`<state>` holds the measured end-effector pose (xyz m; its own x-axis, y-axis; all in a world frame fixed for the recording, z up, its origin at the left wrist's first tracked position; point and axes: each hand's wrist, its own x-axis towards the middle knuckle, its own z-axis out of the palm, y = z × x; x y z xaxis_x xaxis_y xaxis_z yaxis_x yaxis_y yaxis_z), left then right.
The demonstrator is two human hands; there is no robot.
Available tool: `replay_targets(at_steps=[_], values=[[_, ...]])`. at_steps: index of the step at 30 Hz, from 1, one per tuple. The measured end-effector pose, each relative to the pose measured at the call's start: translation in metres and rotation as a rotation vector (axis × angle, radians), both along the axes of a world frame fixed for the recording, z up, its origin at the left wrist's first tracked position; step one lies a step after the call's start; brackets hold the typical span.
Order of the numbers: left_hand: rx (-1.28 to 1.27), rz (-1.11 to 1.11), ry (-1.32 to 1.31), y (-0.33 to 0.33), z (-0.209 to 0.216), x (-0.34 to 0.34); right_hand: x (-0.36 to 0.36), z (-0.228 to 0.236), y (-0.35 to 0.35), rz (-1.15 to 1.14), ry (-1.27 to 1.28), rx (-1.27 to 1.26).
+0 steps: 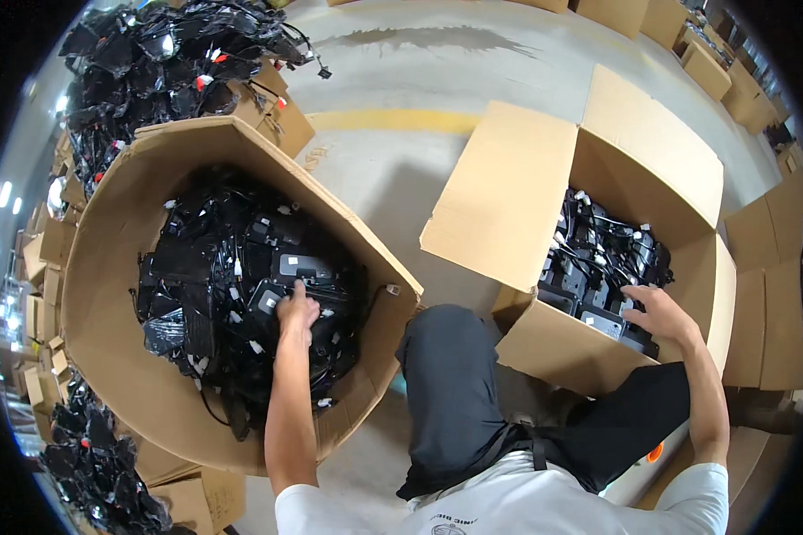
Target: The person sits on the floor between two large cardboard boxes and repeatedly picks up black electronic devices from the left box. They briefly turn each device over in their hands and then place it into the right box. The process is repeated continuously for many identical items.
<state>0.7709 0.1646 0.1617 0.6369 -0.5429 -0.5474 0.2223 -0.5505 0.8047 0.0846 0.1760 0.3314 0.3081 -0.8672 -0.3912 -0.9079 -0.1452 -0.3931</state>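
My left hand (298,309) reaches into the big carton on the left. Its index finger stretches along a black box-shaped module (268,300) with a grey label, and the other fingers curl at the module's edge. Beside it lies another black module (303,267) with a grey face, among many black cables with white plugs. My right hand (658,314) hovers at the near right of the smaller carton, thumb and fingers apart, holding nothing. Below its fingertips are black modules (600,322) standing close together, with black cables and white connectors lying over them.
The large left carton (98,294) has high curved walls. The right carton (500,196) stands with its flaps spread. Heaps of black cabled parts (169,53) rise at the far left. More cartons (763,276) stand at the right, and a yellow line (401,120) crosses the grey floor.
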Motion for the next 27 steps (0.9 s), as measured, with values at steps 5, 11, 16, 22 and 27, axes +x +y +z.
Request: replay_targets(at_steps=[5, 11, 16, 22, 27], values=[[-0.011, 0.261, -0.282, -0.046, -0.031, -0.026, 0.009, -0.015, -0.007, 0.02, 0.017, -0.053], [0.34, 0.256, -0.629, -0.07, -0.038, 0.002, -0.001, -0.014, -0.008, 0.021, 0.011, -0.012], [-0.017, 0.062, -0.27, -0.06, -0.043, 0.037, -0.015, -0.018, -0.021, -0.056, 0.049, 0.044], [-0.036, 0.099, -0.281, -0.043, -0.013, -0.007, -0.019, -0.03, -0.02, 0.01, 0.037, 0.089], [-0.508, 0.079, -0.156, 0.038, 0.037, 0.008, -0.019, -0.017, -0.012, 0.012, -0.013, 0.042]])
